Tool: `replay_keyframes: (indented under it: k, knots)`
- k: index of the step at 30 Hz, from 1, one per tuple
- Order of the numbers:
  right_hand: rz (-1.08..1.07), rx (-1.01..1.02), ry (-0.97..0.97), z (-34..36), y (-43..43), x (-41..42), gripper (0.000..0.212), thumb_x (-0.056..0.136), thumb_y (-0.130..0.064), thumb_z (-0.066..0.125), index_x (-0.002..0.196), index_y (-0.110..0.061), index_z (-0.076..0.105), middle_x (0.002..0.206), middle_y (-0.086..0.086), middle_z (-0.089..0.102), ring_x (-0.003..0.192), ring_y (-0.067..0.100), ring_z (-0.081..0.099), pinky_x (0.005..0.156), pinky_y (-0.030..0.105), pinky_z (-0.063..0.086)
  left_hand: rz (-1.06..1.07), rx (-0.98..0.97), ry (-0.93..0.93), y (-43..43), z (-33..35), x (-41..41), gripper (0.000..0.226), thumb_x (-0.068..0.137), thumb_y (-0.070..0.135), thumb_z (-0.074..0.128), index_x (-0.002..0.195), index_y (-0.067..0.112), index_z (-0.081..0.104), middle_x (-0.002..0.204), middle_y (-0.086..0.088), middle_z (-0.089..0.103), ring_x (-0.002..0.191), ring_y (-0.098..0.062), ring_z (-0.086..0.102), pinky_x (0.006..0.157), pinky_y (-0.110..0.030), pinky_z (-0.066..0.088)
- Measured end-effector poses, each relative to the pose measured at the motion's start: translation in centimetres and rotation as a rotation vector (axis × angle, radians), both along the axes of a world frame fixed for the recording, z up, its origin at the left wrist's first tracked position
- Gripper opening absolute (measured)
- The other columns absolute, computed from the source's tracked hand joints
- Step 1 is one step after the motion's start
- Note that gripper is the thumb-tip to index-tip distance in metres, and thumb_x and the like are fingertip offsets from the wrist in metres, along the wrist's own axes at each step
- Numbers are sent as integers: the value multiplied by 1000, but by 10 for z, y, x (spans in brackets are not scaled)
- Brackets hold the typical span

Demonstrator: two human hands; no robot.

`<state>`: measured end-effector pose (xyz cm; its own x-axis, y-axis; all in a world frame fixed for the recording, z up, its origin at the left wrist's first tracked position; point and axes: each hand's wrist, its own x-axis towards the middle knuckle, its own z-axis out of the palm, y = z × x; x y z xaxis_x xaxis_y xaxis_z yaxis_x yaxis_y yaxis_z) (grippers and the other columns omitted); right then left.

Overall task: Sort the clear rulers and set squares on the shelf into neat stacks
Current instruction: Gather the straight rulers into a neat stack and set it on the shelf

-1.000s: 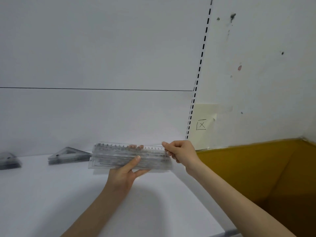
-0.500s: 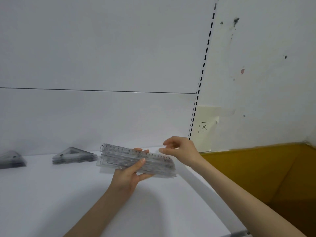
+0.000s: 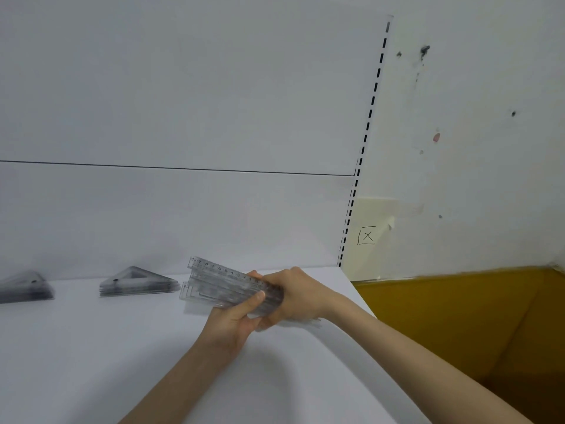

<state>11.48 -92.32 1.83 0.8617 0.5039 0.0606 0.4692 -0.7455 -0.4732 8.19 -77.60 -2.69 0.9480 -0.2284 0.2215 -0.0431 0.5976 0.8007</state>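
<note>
Two hands, one bundle of clear rulers, held over the white shelf

From my end of the feed: nearest to me, my left hand (image 3: 232,319) grips the ruler bundle (image 3: 220,286) from below, with the thumb across its front. My right hand (image 3: 301,293) is curled around the bundle's right end. It's one bundle, but I can't count the rulers in it because they're clear and blurred, and the left ends sit staggered. It's tilted, left end higher, just off the shelf (image 3: 91,347). Left of the bundle there are two set square stacks, one just beside it (image 3: 137,284) and another well apart at the frame edge (image 3: 26,289). Right of the bundle is one yellow-brown box (image 3: 458,316), can't tell what's inside. Behind the bundle, one slotted upright (image 3: 367,117) and one paper note (image 3: 368,235) marked with an X.
</note>
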Motion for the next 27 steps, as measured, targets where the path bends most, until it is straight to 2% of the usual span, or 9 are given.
replay_keyframes:
  k: [6, 9, 12, 14, 16, 18, 21, 23, 27]
  knots:
    - [4, -24, 45, 11, -13, 1, 24, 67, -32, 85, 79, -27, 64, 56, -8, 48, 51, 4, 44, 54, 22, 32, -47, 51, 68, 5, -2, 4, 72, 44, 34, 96, 109, 16, 70, 119, -12, 66, 110, -27, 64, 77, -48, 56]
    - [-25, -133, 32, 13, -23, 9, 39, 65, -33, 86, 63, -22, 49, 58, -6, 45, 54, 8, 41, 52, 26, 30, 69, 74, 152, 17, 0, 10, 98, 28, 37, 98, 116, 20, 61, 120, -7, 67, 109, -23, 65, 76, -41, 58]
    - [-64, -207, 18, 12, -36, 19, 45, 65, -34, 86, 66, -15, 45, 60, -3, 43, 58, 13, 39, 50, 27, 26, 204, 135, 128, 34, 1, 22, 103, 22, 36, 98, 116, 21, 58, 117, -4, 68, 100, -18, 68, 70, -32, 58]
    - [-92, -268, 5, 8, -42, 27, 40, 66, -33, 84, 71, -13, 49, 63, -3, 46, 63, 16, 44, 49, 26, 27, 222, 372, 58, 44, 6, 27, 88, 38, 28, 96, 117, 27, 58, 116, 1, 68, 101, -14, 67, 72, -27, 55]
    - [-96, -320, 1, 4, -43, 36, 37, 67, -31, 82, 72, -15, 49, 65, -4, 47, 69, 19, 47, 51, 26, 29, 195, 853, -80, 53, 10, 36, 76, 50, 27, 92, 116, 37, 56, 117, 9, 63, 106, -5, 61, 76, -21, 53]
    - [-84, -344, 2, -1, -41, 48, 38, 66, -29, 82, 69, -17, 46, 65, -4, 47, 70, 20, 47, 53, 28, 31, 163, 1240, -200, 60, 14, 49, 73, 47, 40, 87, 112, 44, 54, 117, 15, 59, 107, 0, 55, 81, -19, 50]
    - [-82, -339, 21, -7, -35, 65, 36, 63, -28, 82, 72, -13, 51, 65, -2, 47, 66, 20, 47, 55, 29, 34, 135, 1473, -238, 60, 19, 67, 72, 55, 34, 87, 118, 38, 51, 113, 15, 57, 103, -3, 55, 78, -16, 47]
    - [-80, -328, 50, -7, -31, 74, 36, 62, -28, 84, 73, -11, 54, 65, -2, 47, 64, 21, 47, 55, 29, 35, 105, 1601, -263, 57, 22, 78, 73, 57, 33, 85, 122, 31, 52, 110, 12, 57, 97, -6, 58, 79, -22, 50]
    - [-58, -329, 128, -3, -29, 85, 38, 64, -30, 85, 79, -7, 59, 69, 0, 50, 66, 20, 47, 60, 29, 36, 63, 1739, -318, 51, 24, 94, 47, 62, 27, 80, 106, 25, 62, 89, 11, 58, 77, -9, 60, 63, -21, 49]
